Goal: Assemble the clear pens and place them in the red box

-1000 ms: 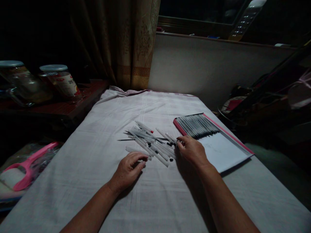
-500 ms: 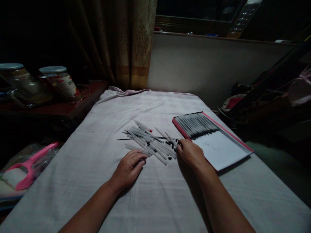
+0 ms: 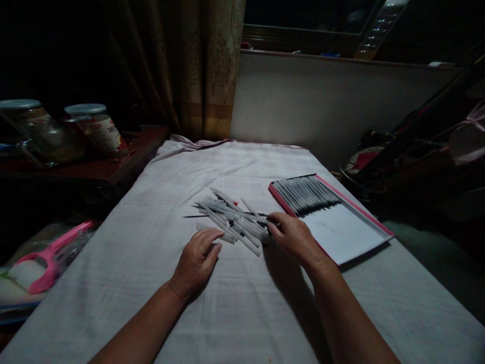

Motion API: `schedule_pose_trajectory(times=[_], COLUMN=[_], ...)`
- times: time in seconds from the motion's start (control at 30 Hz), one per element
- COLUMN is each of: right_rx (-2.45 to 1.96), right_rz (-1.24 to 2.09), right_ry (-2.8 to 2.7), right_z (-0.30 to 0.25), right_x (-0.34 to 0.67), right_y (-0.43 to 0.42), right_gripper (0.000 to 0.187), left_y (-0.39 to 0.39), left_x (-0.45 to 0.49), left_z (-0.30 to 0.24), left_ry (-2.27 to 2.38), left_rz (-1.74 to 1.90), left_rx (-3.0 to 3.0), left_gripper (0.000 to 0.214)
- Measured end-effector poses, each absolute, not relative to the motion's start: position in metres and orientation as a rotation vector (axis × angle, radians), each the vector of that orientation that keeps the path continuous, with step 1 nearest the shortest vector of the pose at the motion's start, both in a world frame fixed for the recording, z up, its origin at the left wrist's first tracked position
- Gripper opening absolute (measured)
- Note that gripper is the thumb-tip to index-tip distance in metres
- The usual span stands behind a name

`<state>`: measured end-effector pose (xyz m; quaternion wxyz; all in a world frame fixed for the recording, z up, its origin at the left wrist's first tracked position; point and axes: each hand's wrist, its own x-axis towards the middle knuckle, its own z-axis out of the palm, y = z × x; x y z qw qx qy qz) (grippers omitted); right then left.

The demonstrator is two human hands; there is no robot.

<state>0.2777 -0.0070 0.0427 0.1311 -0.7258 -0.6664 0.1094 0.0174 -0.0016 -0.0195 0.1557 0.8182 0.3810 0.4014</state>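
A loose pile of clear pen barrels (image 3: 231,217) with small black caps and thin refills lies in the middle of a table covered by a pale cloth (image 3: 242,167). My left hand (image 3: 197,259) rests flat on the cloth at the pile's near left edge, fingers stretched toward the barrels. My right hand (image 3: 294,235) lies on the pile's right end, fingers curled over the pens there; whether it grips one I cannot make out. A red-edged tray (image 3: 352,233) to the right holds a neat row of assembled pens (image 3: 306,195) at its far end.
Two lidded jars (image 3: 94,126) stand on a dark wooden shelf at the left. A pink plastic tool (image 3: 49,253) lies on a bag below it. A curtain (image 3: 212,71) hangs behind the table. Dark clutter fills the floor at the right.
My right hand has slid left from the tray's corner onto the right end of the pile. My left hand has crept slightly forward toward the barrels.
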Motion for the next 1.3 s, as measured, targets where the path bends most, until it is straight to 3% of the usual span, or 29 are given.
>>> schedule_pose_trajectory(times=[0.13,0.3,0.4,0.47,0.63,0.9,1.3], right_rx=[-1.668,-1.359,-1.538,-1.817,-2.209,-2.309,-2.324], right_rz=[0.591,0.872,0.808,0.55,0.223,0.11,0.226], right_ry=[-2.0,-2.002,-1.862,-1.795,-2.056,-2.26,-2.253], right_z=[0.043,0.04,0.038,0.037,0.032,0.028,0.025], right_x=[0.253,0.248,0.271,0.289,0.303,0.291,0.292], right_y=[-0.01,0.002,0.021,0.034,0.044,0.043,0.046], right_gripper=[0.022,0.021,0.025,0.027,0.024,0.027,0.024], left_y=[-0.002,-0.001,-0.001,0.0,0.001,0.003,0.003], left_x=[0.016,0.014,0.013,0.013,0.014,0.011,0.01], left_z=[-0.017,-0.022,-0.024,-0.024,-0.023,-0.028,-0.029], left_ry=[1.103,1.138,1.24,1.285,1.275,1.303,1.376], left_rz=[1.244,1.061,1.031,1.02,1.075,1.134,1.126], left_rx=[2.45,2.513,2.455,2.425,2.447,2.38,2.131], left_gripper=[0.038,0.027,0.029,0.03,0.029,0.027,0.024])
